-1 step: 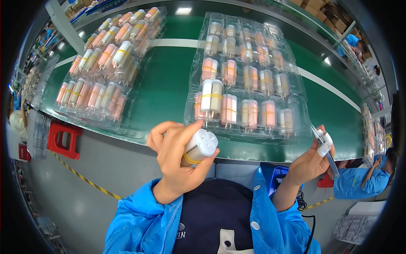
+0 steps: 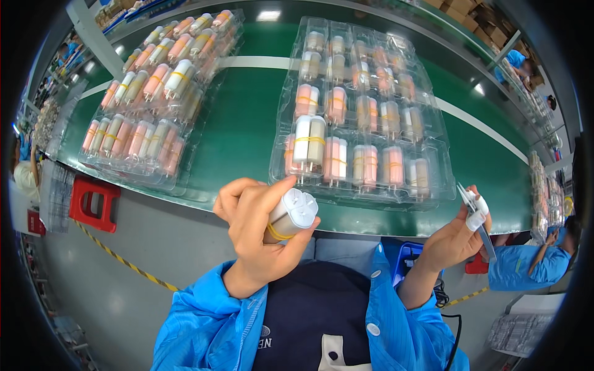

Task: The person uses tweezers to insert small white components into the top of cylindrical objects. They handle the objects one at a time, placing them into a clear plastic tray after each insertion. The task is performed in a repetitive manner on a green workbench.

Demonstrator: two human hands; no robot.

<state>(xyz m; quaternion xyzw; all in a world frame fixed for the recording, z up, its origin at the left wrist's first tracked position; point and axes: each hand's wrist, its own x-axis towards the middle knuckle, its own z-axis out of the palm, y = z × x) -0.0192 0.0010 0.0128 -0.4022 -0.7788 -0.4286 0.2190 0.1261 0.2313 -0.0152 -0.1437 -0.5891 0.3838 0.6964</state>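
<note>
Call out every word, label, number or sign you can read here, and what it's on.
Dark top: short pale lettering on the wearer's left; wording withheld.
Co-worker's blue jacket: faint marking, too small to read.
Banded bundle in the left hand: no legible text.

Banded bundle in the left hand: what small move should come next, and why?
Probably bring the right hand with its slim tool toward the bundle: the left hand holds its white end in view, while the tool is apart from it.
</note>
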